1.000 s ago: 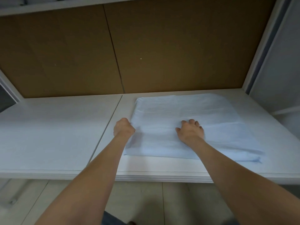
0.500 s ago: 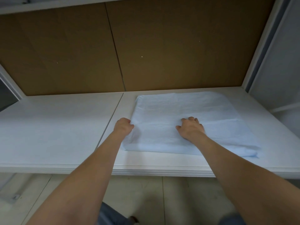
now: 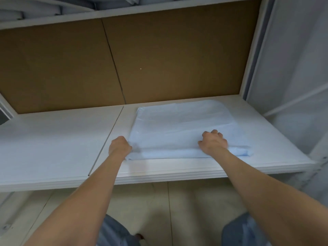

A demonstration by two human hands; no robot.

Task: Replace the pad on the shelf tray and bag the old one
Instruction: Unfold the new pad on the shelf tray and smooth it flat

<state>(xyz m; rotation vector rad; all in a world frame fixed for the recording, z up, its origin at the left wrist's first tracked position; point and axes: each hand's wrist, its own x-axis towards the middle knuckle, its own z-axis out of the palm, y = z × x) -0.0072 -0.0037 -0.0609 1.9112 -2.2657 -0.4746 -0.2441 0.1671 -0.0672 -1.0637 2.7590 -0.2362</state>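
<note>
A pale blue pad (image 3: 181, 125) lies on the right half of the white shelf tray (image 3: 53, 139), its near edge bunched into a fold. My left hand (image 3: 119, 146) grips the pad's near left corner with curled fingers. My right hand (image 3: 213, 141) is curled on the pad's near edge, towards the right, and holds the folded layer. No bag shows in the head view.
Brown backboard (image 3: 159, 55) closes the rear of the shelf. A white upright (image 3: 255, 50) and grey side panel stand at the right. Above, another shelf (image 3: 124, 11) carries grey-blue bundles. The floor and my knees show below the tray's front edge.
Both hands have drawn the pad's near edge back over itself, so the pad looks shorter and bunched in front. The camera has tilted up and now shows the upper shelf.
</note>
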